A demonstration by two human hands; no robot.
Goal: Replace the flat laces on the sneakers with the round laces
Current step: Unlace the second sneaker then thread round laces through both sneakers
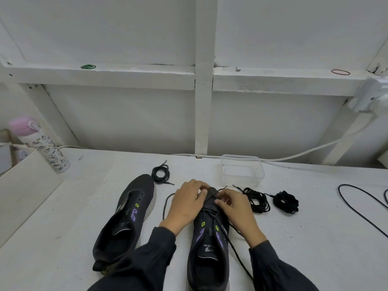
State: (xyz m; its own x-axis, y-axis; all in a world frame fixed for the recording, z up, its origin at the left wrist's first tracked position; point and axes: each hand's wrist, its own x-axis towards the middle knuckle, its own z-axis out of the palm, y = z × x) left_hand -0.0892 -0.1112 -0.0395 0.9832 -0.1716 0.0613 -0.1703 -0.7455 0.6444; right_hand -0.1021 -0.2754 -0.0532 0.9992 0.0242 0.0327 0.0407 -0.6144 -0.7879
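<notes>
Pointing toe-away at six o'clock on the white table [315, 227], a dark sneaker [210, 248] is held by both hands. The left hand [185, 203] is curled over its toe; a dark lace [236, 248] is pinched by the right hand [233, 206] at the lowest eyelets. An unlaced sneaker [128, 217] is laid at eight o'clock, a coiled lace [160, 174] at eleven, a loose lace bundle [257, 201] and a tight lace bundle [286, 201] at two.

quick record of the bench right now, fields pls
left shoe: no lace in it
right shoe: lace partly threaded
left hand: holds the lace at the toe end
right hand: pinches the lace there
coiled lace: beyond left shoe
lace bundles: right of hands
clear box: behind hands
</notes>
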